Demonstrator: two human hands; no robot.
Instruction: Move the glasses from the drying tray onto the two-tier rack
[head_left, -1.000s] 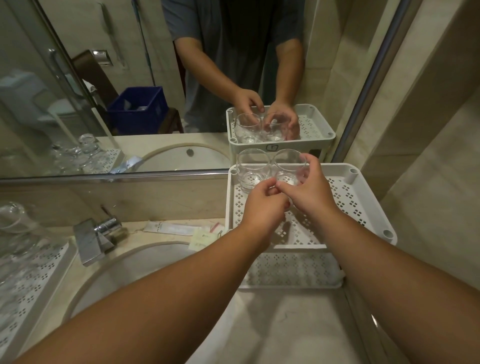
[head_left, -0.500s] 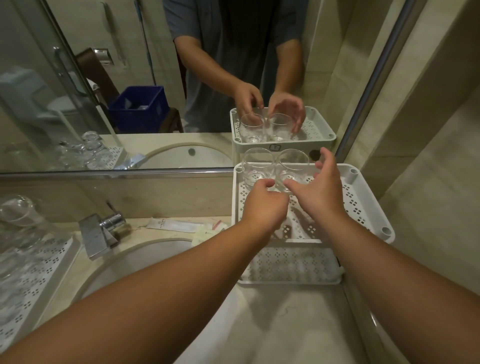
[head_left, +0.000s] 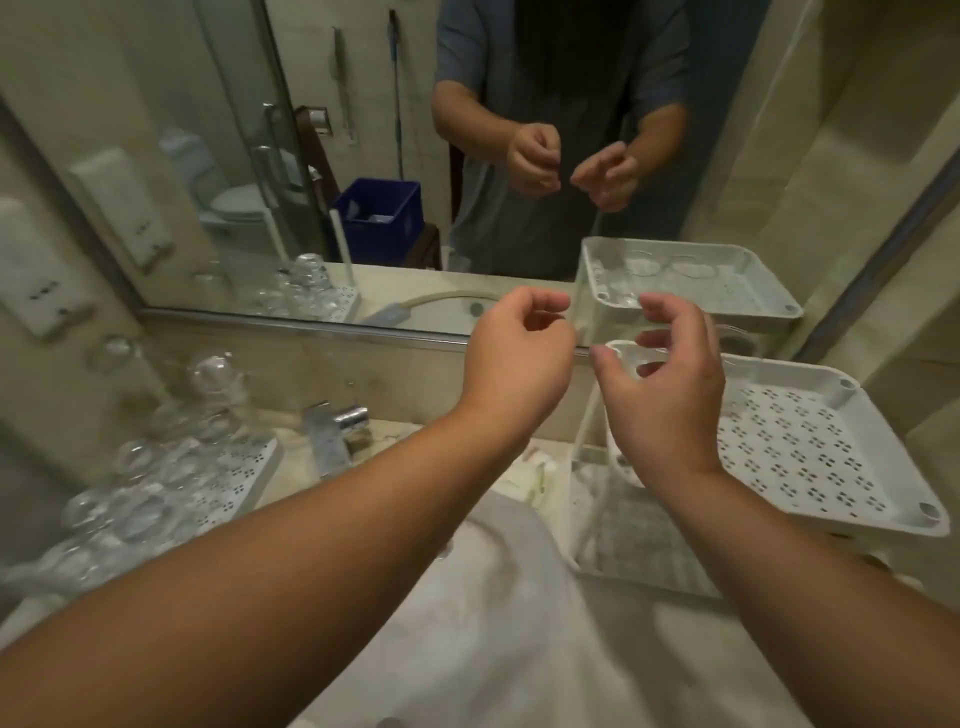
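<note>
Both hands raised, empty, between tray and rack.
Left hand (head_left: 511, 358) and right hand (head_left: 670, 400) hang loosely curled, holding nothing. Glasses (head_left: 150, 493) crowd the drying tray (head_left: 244, 467) at left; the two-tier rack (head_left: 810, 447) stands at right, contents blurred.

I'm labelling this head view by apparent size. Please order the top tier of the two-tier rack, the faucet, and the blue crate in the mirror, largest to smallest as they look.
1. Top tier of the two-tier rack, clearly largest.
2. Blue crate, a reflection.
3. Faucet.
The crate and faucet look close, and the faucet is much nearer the camera, so that order is unsure.
</note>
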